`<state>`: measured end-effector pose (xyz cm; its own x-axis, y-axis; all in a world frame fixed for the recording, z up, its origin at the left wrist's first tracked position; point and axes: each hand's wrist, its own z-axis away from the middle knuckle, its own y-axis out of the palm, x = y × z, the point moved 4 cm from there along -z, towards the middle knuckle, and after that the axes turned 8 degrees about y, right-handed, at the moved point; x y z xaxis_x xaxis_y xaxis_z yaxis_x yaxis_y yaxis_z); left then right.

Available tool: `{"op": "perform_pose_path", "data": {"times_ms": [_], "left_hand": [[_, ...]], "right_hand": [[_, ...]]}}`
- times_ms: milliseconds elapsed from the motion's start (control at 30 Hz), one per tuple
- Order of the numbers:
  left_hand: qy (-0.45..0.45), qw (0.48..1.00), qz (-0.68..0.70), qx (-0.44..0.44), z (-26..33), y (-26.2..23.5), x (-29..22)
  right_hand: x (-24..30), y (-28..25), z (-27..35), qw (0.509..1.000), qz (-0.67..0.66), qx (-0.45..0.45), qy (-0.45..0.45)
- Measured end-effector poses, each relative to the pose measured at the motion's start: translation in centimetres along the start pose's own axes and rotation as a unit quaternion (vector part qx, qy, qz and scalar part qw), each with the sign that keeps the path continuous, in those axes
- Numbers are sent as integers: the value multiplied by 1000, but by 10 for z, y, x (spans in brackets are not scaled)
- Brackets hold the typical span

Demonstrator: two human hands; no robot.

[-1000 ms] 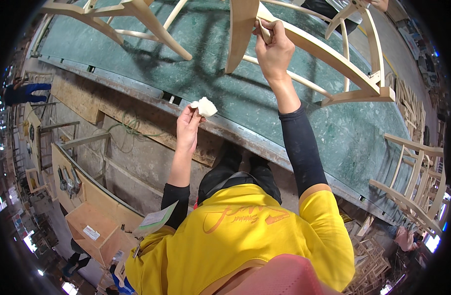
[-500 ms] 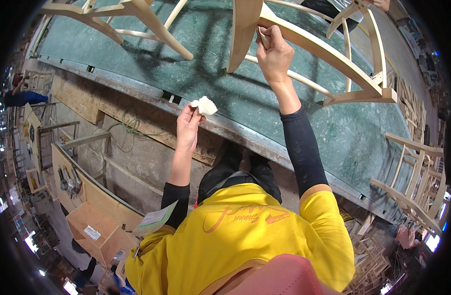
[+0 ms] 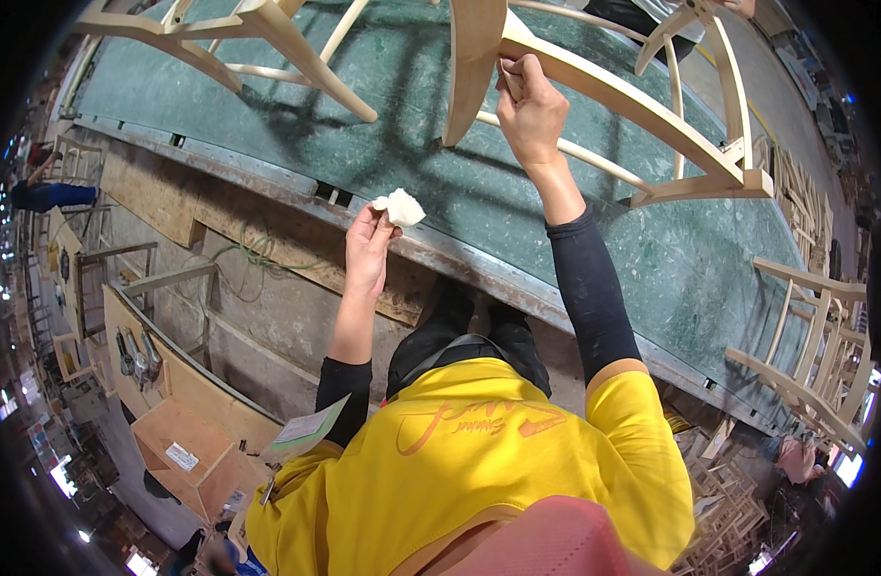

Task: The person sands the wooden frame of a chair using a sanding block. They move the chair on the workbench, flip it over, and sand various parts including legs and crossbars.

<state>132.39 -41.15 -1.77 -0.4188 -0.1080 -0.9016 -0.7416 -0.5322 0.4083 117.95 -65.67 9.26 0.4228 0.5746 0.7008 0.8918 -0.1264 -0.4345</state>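
Observation:
Held between the fingertips of my left hand is a crumpled white wad, cloth or paper, near the green worktable's front edge. My right hand pinches a thin tan piece, possibly folded sandpaper, mostly covered by the fingers. It is at the joint where the broad upright leg of a pale wooden chair frame meets a curved rail. Whether the tan piece presses on the wood, I cannot tell.
The chair frame rests on the green worktable. Another wooden frame stands at its left. Several chair frames are at the right. A person in dark trousers is across the table. A plywood box lies lower left.
My right hand has moved slightly toward me and left along the joint with the tan piece. My left hand stays in place with the white wad.

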Motion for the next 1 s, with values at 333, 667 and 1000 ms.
{"op": "perform_pose_path", "data": {"times_ms": [333,667,1000], "left_hand": [[17,1000,-3,4,3,8,-3],[235,943,-234,39,-45,88,-37],[614,675,-398,-97,-102,205,-81]], "right_hand": [[-9,-14,7,994,64,77,53],[-5,-167,-71,999,-8,3,-40],[-91,-184,-94,952,63,190,230]]}}
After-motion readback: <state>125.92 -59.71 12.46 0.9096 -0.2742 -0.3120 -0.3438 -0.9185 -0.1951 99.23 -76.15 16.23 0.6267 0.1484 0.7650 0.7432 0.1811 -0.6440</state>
